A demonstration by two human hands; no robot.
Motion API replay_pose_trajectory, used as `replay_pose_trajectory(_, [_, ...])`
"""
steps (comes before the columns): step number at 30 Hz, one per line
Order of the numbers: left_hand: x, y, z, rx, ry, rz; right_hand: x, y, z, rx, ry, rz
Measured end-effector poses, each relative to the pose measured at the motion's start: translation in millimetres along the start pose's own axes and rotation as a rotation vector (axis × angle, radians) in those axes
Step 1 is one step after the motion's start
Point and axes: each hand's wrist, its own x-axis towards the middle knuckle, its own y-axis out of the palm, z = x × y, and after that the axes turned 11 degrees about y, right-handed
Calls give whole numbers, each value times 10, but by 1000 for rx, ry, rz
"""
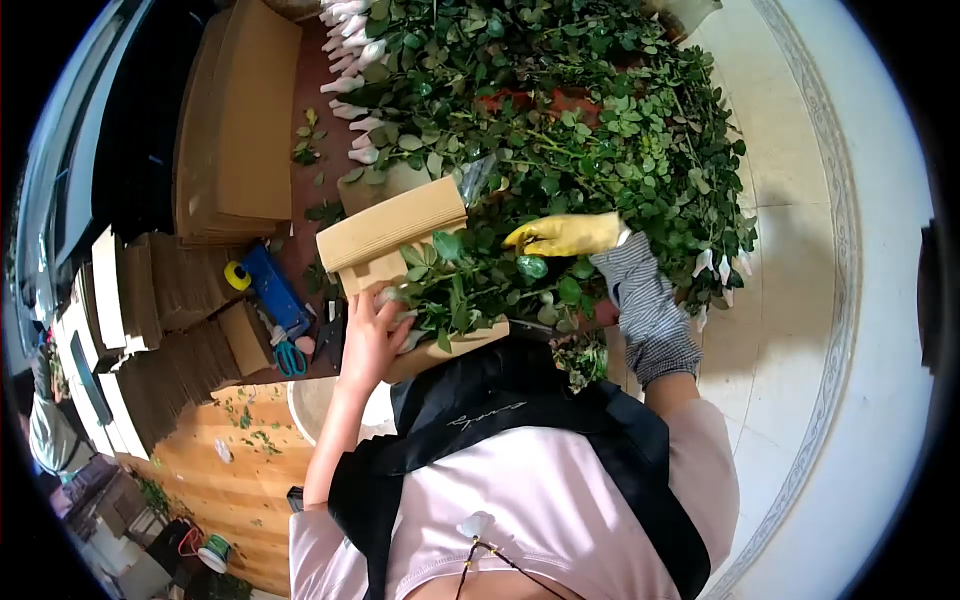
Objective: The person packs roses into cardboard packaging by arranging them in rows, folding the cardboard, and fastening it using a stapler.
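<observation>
My left hand (373, 335) is bare, its fingers curled over the pale heads of a bunch of roses. The roses' leafy stems (455, 300) point right, lying in a brown corrugated cardboard wrapper (395, 222). The wrapper's far side stands up, and its near edge shows beside my apron. My right hand (565, 236) wears a yellow-coated glove with a grey knitted cuff. Its fingers are stretched out to the left over the stems and leaves, with no object visible in them. Just below them is a shiny green rounded patch (532, 266).
A large heap of leafy roses (600, 150) covers the far table, with white-sleeved heads (350, 60) along its left. Cardboard stacks (240, 120) stand at left. Near them are a blue tape dispenser (275, 288) and teal scissors (290, 358). A white bucket (310, 405) is below.
</observation>
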Motion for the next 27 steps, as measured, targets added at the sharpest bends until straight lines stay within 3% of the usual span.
replay_pose_trajectory(1, [-31,30,43,40,14,0,-125,-111,222,1,25,44])
replay_pose_trajectory(2, [-17,28,38,56,2,-2,-123,-251,220,-59,-75,-66])
replay_pose_trajectory(3, [-9,30,22,71,-13,-2,-96,-325,437,134,153,-233])
replay_pose_trajectory(7, [15,31,-1,65,-48,-3,796,-899,441,-130,-44,-1103])
replay_pose_trajectory(9, [24,2,-7,15,-83,-12,1182,-1150,545,-467,263,-1238])
replay_pose_trajectory(10, [-1,21,19,-8,-87,-21,1522,-1265,228,-644,147,-1348])
replay_pose_trajectory(11, [-23,41,46,-32,-91,-31,1615,-1300,280,-626,397,-1111])
replay_pose_trajectory(13, [-64,80,64,-40,-121,-39,1756,-1387,329,-654,389,-1104])
replay_pose_trajectory(15, [-59,95,68,-44,-127,-48,1409,-1264,659,-633,78,-1368])
replay_pose_trajectory(17, [-57,83,62,-65,-127,-60,960,-1255,932,-861,-254,-1521])
replay_pose_trajectory(20, [-59,84,58,-62,-111,-75,518,-1276,729,-597,-117,-1313])
replay_pose_trajectory(22, [-21,87,67,-59,-93,-102,72,-1176,718,-517,-143,-1134])
replay_pose_trajectory(23, [-9,62,34,-108,-164,-78,-165,-1029,744,-238,-194,-1001])
replay_pose_trajectory(25, [-58,78,37,-138,-203,-77,-641,-656,901,-207,54,-815])
replay_pose_trajectory(27, [-95,113,54,-80,-173,-88,-705,-465,786,-392,226,-531])
